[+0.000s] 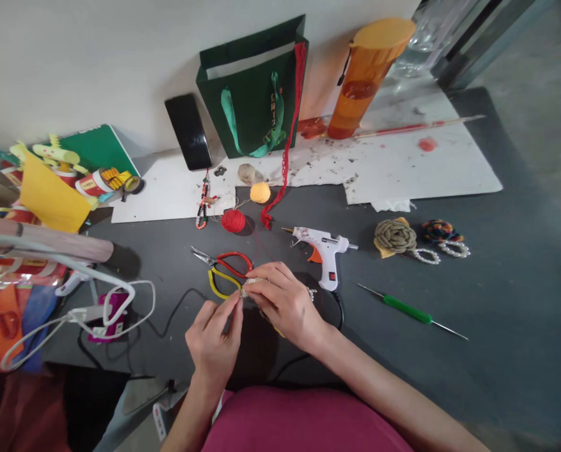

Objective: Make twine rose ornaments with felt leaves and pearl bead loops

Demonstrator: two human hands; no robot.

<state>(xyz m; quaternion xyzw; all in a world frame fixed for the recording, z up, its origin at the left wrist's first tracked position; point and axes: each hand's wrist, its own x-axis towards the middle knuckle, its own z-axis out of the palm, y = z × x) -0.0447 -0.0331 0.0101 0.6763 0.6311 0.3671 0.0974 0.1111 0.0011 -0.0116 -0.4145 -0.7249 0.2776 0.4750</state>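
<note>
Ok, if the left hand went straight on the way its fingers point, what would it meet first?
Most likely the right hand, whose fingertips are at the same small pale piece. Beyond, in the picture, lie the scissors, though depth is hard to judge from this view.

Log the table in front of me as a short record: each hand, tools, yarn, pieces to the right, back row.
Left hand: pinching a small pale piece, mostly covered
Right hand: fingers on the same piece
Tools: white glue gun with orange trigger; scissors with red and yellow handles; thin metal tool with green handle
Yarn: round red ball; round yellow-orange ball
Pieces: grey-brown yarn rosette and dark multicoloured bundle, each beside a white beaded loop
Back: black phone; dark green paper bag; orange bottle
</note>
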